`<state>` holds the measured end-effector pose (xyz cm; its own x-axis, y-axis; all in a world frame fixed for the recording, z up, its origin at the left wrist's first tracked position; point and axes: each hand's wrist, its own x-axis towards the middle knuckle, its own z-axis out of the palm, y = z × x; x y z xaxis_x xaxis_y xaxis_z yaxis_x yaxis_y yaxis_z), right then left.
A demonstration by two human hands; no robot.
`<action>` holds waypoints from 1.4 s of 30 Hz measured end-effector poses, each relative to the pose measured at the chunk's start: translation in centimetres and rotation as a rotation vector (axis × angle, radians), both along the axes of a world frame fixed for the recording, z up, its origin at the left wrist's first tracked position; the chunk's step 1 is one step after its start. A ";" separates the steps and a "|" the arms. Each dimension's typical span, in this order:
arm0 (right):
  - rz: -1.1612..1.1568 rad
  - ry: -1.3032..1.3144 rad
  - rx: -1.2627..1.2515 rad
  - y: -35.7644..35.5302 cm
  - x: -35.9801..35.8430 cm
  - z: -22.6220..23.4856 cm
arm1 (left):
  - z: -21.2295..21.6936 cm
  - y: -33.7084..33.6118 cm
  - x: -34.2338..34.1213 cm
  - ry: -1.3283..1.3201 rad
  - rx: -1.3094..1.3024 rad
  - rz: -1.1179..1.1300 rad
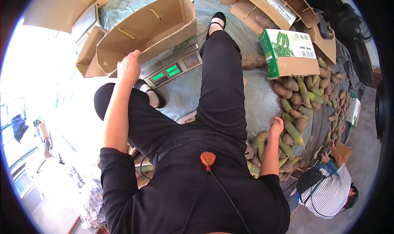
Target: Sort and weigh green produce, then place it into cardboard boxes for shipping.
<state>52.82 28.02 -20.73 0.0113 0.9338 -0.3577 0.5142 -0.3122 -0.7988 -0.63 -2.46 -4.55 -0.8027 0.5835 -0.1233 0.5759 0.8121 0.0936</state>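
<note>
Left hand (129, 68) meets the near rim of an open carton (141, 27) ahead, its long axis slanting forward-right on a scale (191, 61); the right hand (276, 126), fingers curled, is beside green radishes (292, 132). Neither grip is clear.

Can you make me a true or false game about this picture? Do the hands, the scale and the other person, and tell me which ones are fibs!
1. The left hand is at the rim of an open cardboard box. True.
2. The scale's display glows red. False: on the scale, the display glows green.
3. The right hand is beside a pile of vegetables. True.
4. The other person wears a plain black shirt. False: the other person wears a striped shirt.
</note>
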 end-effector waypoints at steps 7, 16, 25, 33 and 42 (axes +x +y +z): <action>0.245 0.302 -0.037 0.6 -13.4 13.5 | -0.2 0.2 -0.5 -0.035 0.039 -0.022; 1.012 0.917 0.367 -3.0 -35.7 32.8 | -0.5 -0.4 -0.5 -0.061 0.021 -0.017; 1.054 1.156 -0.189 -8.6 -49.4 34.1 | -1.0 -0.7 -0.6 -0.038 0.104 -0.035; 1.174 0.875 0.305 -14.8 -52.7 29.1 | -1.2 -0.7 -1.1 -0.027 0.146 -0.047; 1.297 1.145 0.463 -17.7 -54.0 35.1 | -0.9 0.0 -0.4 -0.029 0.125 0.008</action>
